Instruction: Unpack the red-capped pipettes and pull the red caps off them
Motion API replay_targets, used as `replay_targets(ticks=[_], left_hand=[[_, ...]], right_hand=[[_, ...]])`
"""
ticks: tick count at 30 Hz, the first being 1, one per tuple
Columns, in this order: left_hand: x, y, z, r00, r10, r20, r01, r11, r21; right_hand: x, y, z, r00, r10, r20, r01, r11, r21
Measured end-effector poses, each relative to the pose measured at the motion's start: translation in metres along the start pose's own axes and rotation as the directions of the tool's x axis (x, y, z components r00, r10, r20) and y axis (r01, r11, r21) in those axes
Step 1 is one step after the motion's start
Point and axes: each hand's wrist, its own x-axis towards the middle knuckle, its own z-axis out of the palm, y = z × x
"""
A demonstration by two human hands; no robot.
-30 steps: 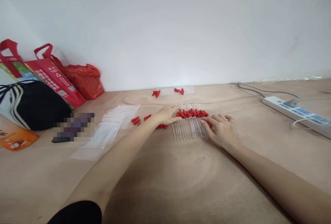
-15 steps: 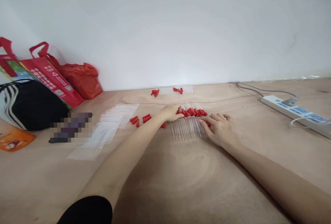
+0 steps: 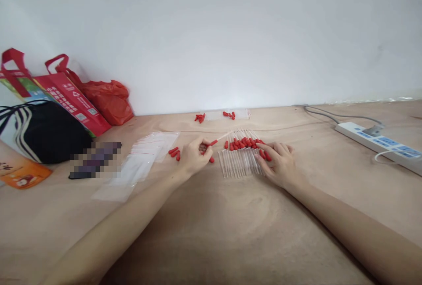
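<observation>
A row of thin clear tubes with red caps (image 3: pixel 242 153) lies on the wooden surface (image 3: pixel 231 223). My left hand (image 3: pixel 194 156) is curled just left of the row and pinches one clear tube with a red cap (image 3: pixel 218 139) that points up and right. Some red shows inside its fingers. My right hand (image 3: pixel 278 162) rests on the right end of the row, fingers bent over the tubes and red caps. Loose red caps (image 3: pixel 174 152) lie left of my left hand.
Clear plastic bags (image 3: pixel 138 164) lie to the left, with a dark blurred object (image 3: pixel 94 160) and black, red and orange bags (image 3: pixel 49 113) beyond. More red caps (image 3: pixel 214 117) sit on clear bags by the wall. A white power strip (image 3: pixel 379 144) with cables lies at the right.
My left hand has pulled back leftward from the row, drawing out one capped tube. My right hand has stayed on the row's right end.
</observation>
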Motion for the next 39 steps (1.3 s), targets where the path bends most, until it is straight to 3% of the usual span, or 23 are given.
replay_targets(ticks=[3, 6, 9, 13, 18, 23, 28, 32, 39], left_hand=[[-0.026, -0.002, -0.004, 0.986, 0.167, -0.009, -0.167, 0.981, -0.098], [-0.042, -0.002, -0.001, 0.931, 0.362, -0.046, -0.365, 0.922, -0.13], [-0.046, 0.0, 0.006, 0.889, 0.457, -0.017, -0.455, 0.879, -0.14], [-0.047, 0.004, 0.011, 0.841, 0.54, 0.014, -0.532, 0.832, -0.156], [-0.047, 0.008, 0.012, 0.842, 0.533, 0.084, -0.516, 0.84, -0.165], [-0.044, 0.008, 0.013, 0.834, 0.517, 0.192, -0.518, 0.854, -0.049], [-0.044, 0.01, 0.014, 0.837, 0.506, 0.208, -0.522, 0.852, 0.031], [-0.045, 0.01, 0.013, 0.851, 0.473, 0.226, -0.501, 0.862, 0.081], [-0.046, 0.008, 0.014, 0.835, 0.496, 0.239, -0.528, 0.845, 0.089]], right_hand=[[0.001, -0.007, -0.003, 0.991, -0.133, 0.004, 0.133, 0.991, 0.026], [0.001, -0.017, -0.007, 0.955, -0.281, 0.097, 0.277, 0.96, 0.052], [0.0, -0.026, -0.008, 0.922, -0.365, 0.131, 0.353, 0.93, 0.106], [-0.001, -0.031, -0.003, 0.919, -0.387, 0.069, 0.375, 0.916, 0.142], [-0.002, -0.034, 0.001, 0.904, -0.421, 0.073, 0.408, 0.901, 0.149], [-0.003, -0.037, 0.0, 0.894, -0.438, 0.096, 0.419, 0.892, 0.169], [-0.001, -0.039, -0.003, 0.89, -0.427, 0.162, 0.398, 0.899, 0.184], [-0.001, -0.038, -0.003, 0.889, -0.439, 0.131, 0.411, 0.89, 0.199], [-0.002, -0.039, -0.002, 0.882, -0.459, 0.108, 0.432, 0.878, 0.205]])
